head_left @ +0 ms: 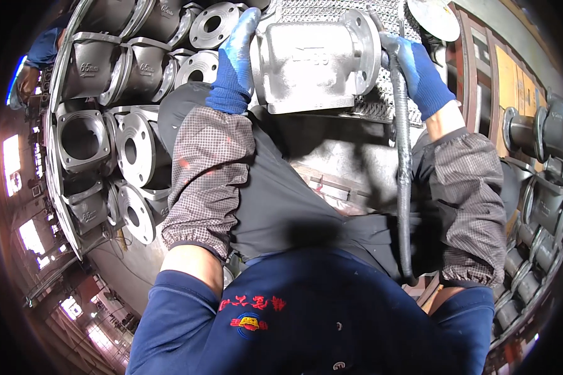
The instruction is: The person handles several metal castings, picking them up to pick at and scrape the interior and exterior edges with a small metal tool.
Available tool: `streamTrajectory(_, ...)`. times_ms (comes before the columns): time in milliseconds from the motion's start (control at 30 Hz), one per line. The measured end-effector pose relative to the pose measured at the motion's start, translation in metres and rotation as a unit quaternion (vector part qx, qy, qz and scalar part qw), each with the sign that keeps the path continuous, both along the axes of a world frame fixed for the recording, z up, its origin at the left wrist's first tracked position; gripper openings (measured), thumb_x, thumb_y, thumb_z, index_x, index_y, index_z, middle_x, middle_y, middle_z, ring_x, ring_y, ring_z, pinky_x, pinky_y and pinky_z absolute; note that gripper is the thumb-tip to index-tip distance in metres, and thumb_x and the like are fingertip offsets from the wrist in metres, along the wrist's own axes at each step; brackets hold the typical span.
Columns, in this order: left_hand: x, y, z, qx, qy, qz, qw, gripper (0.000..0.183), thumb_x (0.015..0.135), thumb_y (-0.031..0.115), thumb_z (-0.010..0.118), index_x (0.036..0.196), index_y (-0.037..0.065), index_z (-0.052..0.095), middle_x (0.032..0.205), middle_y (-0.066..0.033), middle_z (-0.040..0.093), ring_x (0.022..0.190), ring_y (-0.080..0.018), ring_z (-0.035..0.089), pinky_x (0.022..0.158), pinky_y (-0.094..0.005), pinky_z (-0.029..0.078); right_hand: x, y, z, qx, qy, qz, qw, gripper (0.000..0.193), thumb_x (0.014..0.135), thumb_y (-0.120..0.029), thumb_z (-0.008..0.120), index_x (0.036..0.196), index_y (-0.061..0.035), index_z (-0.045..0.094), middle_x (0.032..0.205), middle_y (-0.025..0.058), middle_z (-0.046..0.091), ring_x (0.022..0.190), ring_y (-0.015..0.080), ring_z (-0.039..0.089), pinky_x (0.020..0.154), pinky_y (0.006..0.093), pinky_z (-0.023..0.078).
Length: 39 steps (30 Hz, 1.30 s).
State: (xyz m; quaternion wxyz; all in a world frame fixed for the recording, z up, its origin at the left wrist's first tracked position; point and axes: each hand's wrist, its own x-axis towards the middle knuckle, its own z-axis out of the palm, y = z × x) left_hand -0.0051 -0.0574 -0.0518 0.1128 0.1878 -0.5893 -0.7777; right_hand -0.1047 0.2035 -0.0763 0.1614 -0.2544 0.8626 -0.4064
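Note:
A grey cast-metal valve body (309,65) with a round flange at each end lies on its side in front of me, on a perforated metal work surface (388,94). My left hand (234,59), in a blue glove, grips its left flange, fingers pointing away from me. By the right flange, my right hand (413,69), also gloved, is closed on a slim dark hand tool (376,20) whose tip reaches past the flange's far edge. From this hand a black hose (403,169) runs down toward my lap. The tool's working end is hard to make out.
Stacked grey valve bodies (94,65) fill a rack on the left. More flanged castings (547,134) stand at the right. A pale round disc (435,19) is at the far right, beside brown metal framing (472,75). Another person's arm (44,47) shows at far left.

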Motion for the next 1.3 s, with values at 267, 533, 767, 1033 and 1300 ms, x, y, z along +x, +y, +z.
streamTrajectory(267, -0.001, -0.005, -0.006, 0.032, -0.029, 0.021, 0.999, 0.043, 0.092, 0.035, 0.048, 0.125, 0.008, 0.052, 0.117, -0.0087, 0.057, 0.105, -0.0196, 0.058, 0.09, -0.0323, 0.048, 0.07, 0.014, 0.072, -0.159, -0.268, -0.191, 0.931, 0.048, 0.092, -0.032, 0.05, 0.117, 0.0085, 0.052, 0.091, 0.0145, 0.066, 0.076, 0.0135, 0.063, 0.06, 0.0173, 0.049)
streamTrajectory(533, 0.012, 0.007, 0.002, -0.03, -0.014, 0.008, 0.999, 0.045, 0.096, 0.029, 0.043, 0.132, 0.003, 0.042, 0.128, -0.0136, 0.051, 0.116, -0.0214, 0.052, 0.097, -0.0329, 0.044, 0.138, 0.02, 0.079, -0.183, -0.381, -0.189, 0.886, 0.034, 0.092, -0.017, 0.051, 0.116, 0.0069, 0.052, 0.081, 0.0117, 0.067, 0.049, 0.0065, 0.051, 0.048, 0.018, 0.041)
streamTrajectory(767, 0.018, -0.007, -0.02, -0.653, 0.242, -0.032, 0.717, 0.043, 0.089, -0.003, 0.047, 0.131, -0.002, 0.041, 0.129, -0.0205, 0.049, 0.12, -0.0322, 0.049, 0.101, -0.0383, 0.04, 0.122, 0.011, 0.058, -0.147, -0.341, -0.161, 0.914, 0.032, 0.092, -0.026, 0.049, 0.099, 0.0043, 0.059, 0.082, 0.0095, 0.068, 0.052, 0.0036, 0.049, 0.043, 0.0166, 0.036)
streamTrajectory(1033, 0.024, 0.013, -0.004, -0.546, 0.232, -0.06, 0.803, 0.036, 0.09, 0.002, 0.048, 0.126, 0.002, 0.049, 0.126, -0.019, 0.053, 0.117, -0.0297, 0.052, 0.101, -0.0377, 0.041, 0.109, 0.032, 0.059, -0.082, -0.291, -0.011, 0.953, 0.026, 0.09, -0.013, 0.05, 0.1, 0.0091, 0.059, 0.081, 0.0132, 0.066, 0.063, 0.0098, 0.062, 0.046, 0.0191, 0.044)
streamTrajectory(1300, 0.024, 0.02, -0.002, -0.513, 0.178, -0.07, 0.837, 0.034, 0.092, 0.007, 0.047, 0.125, 0.003, 0.053, 0.12, -0.0164, 0.057, 0.11, -0.0242, 0.056, 0.1, -0.0326, 0.04, 0.103, 0.047, 0.086, -0.025, -0.387, -0.125, 0.913, 0.033, 0.088, -0.026, 0.053, 0.098, 0.0051, 0.058, 0.07, 0.0107, 0.065, 0.048, 0.008, 0.051, 0.046, 0.0218, 0.041)
